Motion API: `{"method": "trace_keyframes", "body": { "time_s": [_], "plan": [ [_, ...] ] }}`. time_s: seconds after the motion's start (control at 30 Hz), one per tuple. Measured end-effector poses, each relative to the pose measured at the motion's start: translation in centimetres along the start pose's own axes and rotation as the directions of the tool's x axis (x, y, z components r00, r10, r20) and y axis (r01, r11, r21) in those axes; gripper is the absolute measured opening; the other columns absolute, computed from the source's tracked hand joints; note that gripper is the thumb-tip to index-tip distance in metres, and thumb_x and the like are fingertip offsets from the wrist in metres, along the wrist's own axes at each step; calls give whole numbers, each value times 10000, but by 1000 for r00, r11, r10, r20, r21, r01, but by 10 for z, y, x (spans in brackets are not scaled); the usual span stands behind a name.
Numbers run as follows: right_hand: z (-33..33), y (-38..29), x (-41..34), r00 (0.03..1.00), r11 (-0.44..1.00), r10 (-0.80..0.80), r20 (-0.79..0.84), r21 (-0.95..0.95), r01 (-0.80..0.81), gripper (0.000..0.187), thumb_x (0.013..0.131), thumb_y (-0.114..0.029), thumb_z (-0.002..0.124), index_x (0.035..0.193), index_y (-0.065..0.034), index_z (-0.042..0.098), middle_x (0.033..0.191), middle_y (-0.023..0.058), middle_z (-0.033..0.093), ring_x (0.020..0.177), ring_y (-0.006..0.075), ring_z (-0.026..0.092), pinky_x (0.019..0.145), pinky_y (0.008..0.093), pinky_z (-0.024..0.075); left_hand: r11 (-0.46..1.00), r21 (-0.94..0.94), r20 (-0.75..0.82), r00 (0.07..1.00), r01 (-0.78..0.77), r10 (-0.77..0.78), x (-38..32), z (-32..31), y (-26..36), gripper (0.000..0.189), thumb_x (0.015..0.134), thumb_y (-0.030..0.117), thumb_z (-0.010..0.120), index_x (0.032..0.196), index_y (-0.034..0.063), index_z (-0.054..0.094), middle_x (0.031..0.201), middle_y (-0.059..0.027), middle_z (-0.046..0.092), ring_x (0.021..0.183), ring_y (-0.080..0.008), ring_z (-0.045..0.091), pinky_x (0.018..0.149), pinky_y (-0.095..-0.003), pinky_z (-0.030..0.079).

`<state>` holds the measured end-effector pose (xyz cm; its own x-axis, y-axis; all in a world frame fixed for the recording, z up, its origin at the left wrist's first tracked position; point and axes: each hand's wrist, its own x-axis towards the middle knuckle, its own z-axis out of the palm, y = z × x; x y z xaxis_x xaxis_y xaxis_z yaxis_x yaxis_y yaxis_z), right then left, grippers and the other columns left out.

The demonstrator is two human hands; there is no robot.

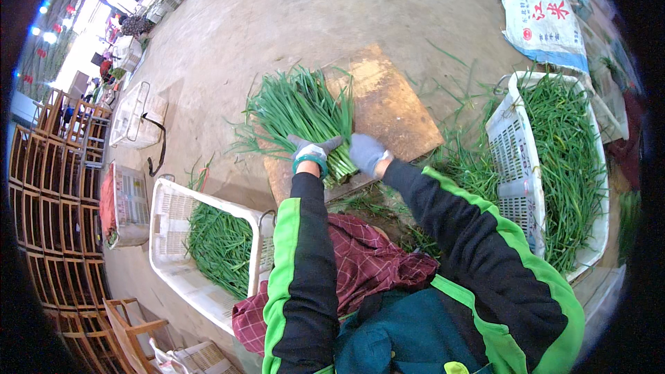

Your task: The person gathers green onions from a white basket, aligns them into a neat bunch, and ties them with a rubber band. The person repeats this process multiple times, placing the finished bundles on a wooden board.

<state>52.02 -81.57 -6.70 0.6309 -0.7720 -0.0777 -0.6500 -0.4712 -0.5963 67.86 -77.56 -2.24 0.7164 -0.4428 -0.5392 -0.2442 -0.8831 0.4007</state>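
A thick bundle of green chives (298, 109) lies on a worn wooden board (400, 106), leaves pointing away from me and pale stem ends towards me. My left hand (313, 149), in a grey glove with a teal band at the wrist, grips across the bundle near its stems. On the bundle's right side is my right hand (367, 154), also gloved, with its fingers curled against the stalks. Whether those fingers close around any stalks is hidden.
To my right stands a white plastic crate (530, 161) heaped with greens; another crate (171, 218) at my left holds more. Loose leaves (467, 161) litter the floor beside the board. A printed woven sack (543, 26) lies at upper right, wooden racks (57, 208) far left.
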Motion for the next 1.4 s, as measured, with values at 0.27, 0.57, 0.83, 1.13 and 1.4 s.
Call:
{"method": "trace_keyframes", "body": {
  "time_s": [0.27,0.57,0.83,1.13,1.4],
  "plan": [
    [80,-103,-49,959,916,22,-281,-378,-132,82,831,-156,611,862,-106,669,747,61,591,679,233,665,508,371,520,933,-35,37,933,-357,359,19,-23,-55,1491,520,512,943,1578,-26,41,1445,-270,503,1284,-343,557,1072,-381,450],
    [30,-25,-39,956,958,-282,-76,29,285,158,868,-121,557,974,-75,665,921,157,679,816,394,675,706,496,540,945,154,-156,937,-290,313,-12,-18,-47,1339,546,468,902,1582,50,164,1302,-283,611,1166,-401,633,991,-431,513],
    [-8,10,21,897,845,-434,-87,-384,372,202,856,-139,594,1015,-148,718,1005,109,632,1002,316,626,777,445,526,955,200,-148,957,-219,250,-21,-19,-39,1338,570,451,920,1578,18,152,1309,-275,613,1179,-372,635,1004,-404,502],
    [-11,23,5,839,687,-540,-70,-612,392,177,825,-156,609,1000,-151,629,907,59,608,752,252,654,626,368,524,956,223,-112,969,-192,221,-33,-22,-31,1328,586,442,915,1589,59,134,1312,-281,603,1193,-387,620,1011,-426,502],
    [-41,42,15,757,811,-532,-380,-485,326,114,850,-179,634,956,-140,648,878,88,631,753,303,659,649,432,528,946,247,-114,963,-212,245,-38,-21,-31,1337,585,456,913,1594,69,127,1300,-278,612,1187,-385,624,1011,-432,501]
  ]
}}
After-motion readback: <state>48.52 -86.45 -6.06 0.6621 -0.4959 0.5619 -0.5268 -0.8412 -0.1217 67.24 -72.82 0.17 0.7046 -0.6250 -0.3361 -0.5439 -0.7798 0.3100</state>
